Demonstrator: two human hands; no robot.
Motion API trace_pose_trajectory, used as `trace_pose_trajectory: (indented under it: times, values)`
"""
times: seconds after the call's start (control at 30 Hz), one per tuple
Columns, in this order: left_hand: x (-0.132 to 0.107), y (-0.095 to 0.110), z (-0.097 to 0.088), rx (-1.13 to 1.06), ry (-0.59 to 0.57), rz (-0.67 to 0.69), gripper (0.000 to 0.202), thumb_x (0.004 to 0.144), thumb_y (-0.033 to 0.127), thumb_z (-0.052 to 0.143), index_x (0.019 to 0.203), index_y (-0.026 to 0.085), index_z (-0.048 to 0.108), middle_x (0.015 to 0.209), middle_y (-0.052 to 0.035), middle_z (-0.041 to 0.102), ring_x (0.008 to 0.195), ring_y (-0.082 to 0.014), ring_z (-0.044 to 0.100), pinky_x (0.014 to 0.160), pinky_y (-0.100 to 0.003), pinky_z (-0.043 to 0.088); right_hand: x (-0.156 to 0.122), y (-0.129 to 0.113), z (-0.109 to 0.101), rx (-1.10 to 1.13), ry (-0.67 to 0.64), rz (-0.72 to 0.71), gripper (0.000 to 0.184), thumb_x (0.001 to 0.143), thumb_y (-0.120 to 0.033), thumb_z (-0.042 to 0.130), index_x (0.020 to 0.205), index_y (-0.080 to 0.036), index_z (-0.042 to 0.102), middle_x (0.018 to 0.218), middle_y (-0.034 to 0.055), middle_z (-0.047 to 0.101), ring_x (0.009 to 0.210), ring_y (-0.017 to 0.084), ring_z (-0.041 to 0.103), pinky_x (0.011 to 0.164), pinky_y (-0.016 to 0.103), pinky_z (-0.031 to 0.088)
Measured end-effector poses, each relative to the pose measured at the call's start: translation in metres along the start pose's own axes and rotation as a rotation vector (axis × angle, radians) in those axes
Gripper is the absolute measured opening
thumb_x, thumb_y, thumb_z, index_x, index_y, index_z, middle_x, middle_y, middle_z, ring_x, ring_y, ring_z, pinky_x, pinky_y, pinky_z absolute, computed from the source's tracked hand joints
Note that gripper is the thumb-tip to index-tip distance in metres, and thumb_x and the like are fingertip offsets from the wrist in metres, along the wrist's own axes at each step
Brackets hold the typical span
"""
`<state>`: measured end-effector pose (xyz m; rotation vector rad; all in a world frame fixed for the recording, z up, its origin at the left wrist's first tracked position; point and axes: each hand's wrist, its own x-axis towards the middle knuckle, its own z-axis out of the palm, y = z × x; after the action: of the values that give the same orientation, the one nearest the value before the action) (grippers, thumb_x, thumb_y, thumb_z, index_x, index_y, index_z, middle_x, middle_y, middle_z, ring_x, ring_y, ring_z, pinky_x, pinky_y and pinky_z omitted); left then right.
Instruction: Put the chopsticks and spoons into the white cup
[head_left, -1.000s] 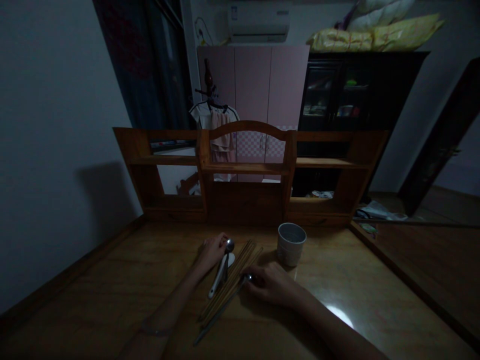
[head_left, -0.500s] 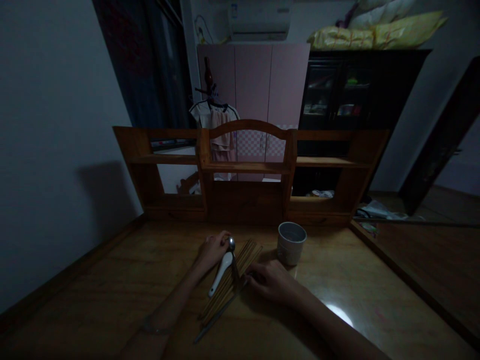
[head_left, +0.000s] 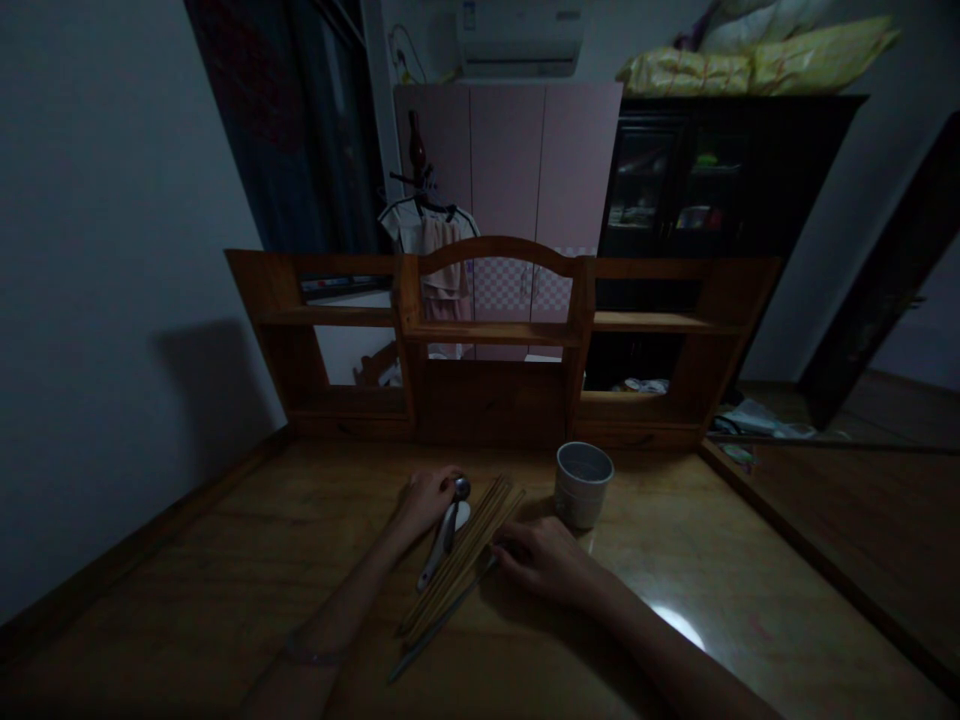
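Note:
A bundle of wooden chopsticks (head_left: 465, 555) lies diagonally on the wooden table (head_left: 225, 590). A white ceramic spoon (head_left: 439, 550) and a metal spoon (head_left: 459, 489) lie along its left side. My left hand (head_left: 426, 500) rests at the spoons' bowl ends, fingers curled against them. My right hand (head_left: 541, 560) is on the right of the bundle, fingers bent and pinched at the head of a long thin metal utensil (head_left: 435, 632). A pale cup (head_left: 582, 484) stands just beyond my right hand.
A wooden shelf unit (head_left: 491, 340) stands along the table's far edge. A grey wall closes the left side. Behind are a pink wardrobe (head_left: 510, 170), a dark cabinet (head_left: 697, 190) and a clothes stand. Dim light, with a glare spot on the table at right.
My right hand shifted slightly toward the chopsticks. The metal spoon at my left hand rose upright half a second ago and now lies back beside the white spoon.

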<state>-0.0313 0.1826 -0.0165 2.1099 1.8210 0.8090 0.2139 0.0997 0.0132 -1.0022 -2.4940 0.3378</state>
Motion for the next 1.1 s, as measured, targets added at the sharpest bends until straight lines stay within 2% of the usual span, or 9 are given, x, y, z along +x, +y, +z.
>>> trace_pose_trajectory:
  times: [0.13, 0.27, 0.43, 0.83, 1.1]
  values:
    - [0.002, -0.005, 0.002, 0.016, -0.003, 0.063, 0.028, 0.082, 0.022, 0.052, 0.103, 0.027, 0.068, 0.097, -0.0021, 0.073, 0.094, -0.0201, 0.063, 0.087, -0.029, 0.041, 0.000, 0.001, 0.001, 0.010, 0.003, 0.002, 0.024, 0.093, -0.033, 0.047, 0.107, -0.022, 0.063, 0.079, 0.0029, 0.070, 0.067, 0.014, 0.064, 0.061, 0.023, 0.035]
    - [0.004, -0.011, 0.006, 0.036, 0.016, 0.090, 0.030, 0.082, 0.018, 0.050, 0.105, 0.027, 0.068, 0.105, -0.0028, 0.070, 0.102, -0.0204, 0.060, 0.094, -0.031, 0.037, 0.000, 0.001, 0.001, 0.007, 0.000, 0.001, 0.023, 0.093, -0.031, 0.047, 0.107, -0.023, 0.063, 0.079, 0.0023, 0.070, 0.067, 0.015, 0.063, 0.060, 0.023, 0.034]
    - [0.004, -0.014, 0.007, 0.056, 0.017, 0.092, 0.031, 0.083, 0.018, 0.049, 0.106, 0.028, 0.067, 0.109, -0.0044, 0.066, 0.104, -0.0209, 0.057, 0.091, -0.031, 0.038, 0.000, 0.001, 0.001, 0.018, -0.009, 0.006, 0.022, 0.092, -0.030, 0.047, 0.106, -0.022, 0.063, 0.083, 0.0037, 0.071, 0.069, 0.015, 0.064, 0.061, 0.022, 0.035]
    - [0.004, -0.008, 0.000, 0.051, 0.040, 0.100, 0.026, 0.082, 0.018, 0.055, 0.103, 0.027, 0.068, 0.103, -0.0038, 0.065, 0.101, -0.0203, 0.056, 0.088, -0.030, 0.039, 0.001, 0.002, 0.003, -0.043, -0.005, 0.021, 0.024, 0.095, -0.029, 0.044, 0.105, -0.020, 0.064, 0.084, 0.0060, 0.072, 0.073, 0.017, 0.067, 0.062, 0.024, 0.035]
    - [0.004, 0.000, -0.004, 0.031, 0.093, 0.142, 0.022, 0.084, 0.023, 0.053, 0.100, 0.026, 0.068, 0.099, -0.0038, 0.064, 0.098, -0.0197, 0.058, 0.089, -0.031, 0.040, 0.003, 0.003, 0.004, -0.052, 0.034, 0.089, 0.027, 0.095, -0.028, 0.045, 0.116, -0.020, 0.059, 0.084, 0.0073, 0.073, 0.074, 0.018, 0.067, 0.064, 0.023, 0.038]
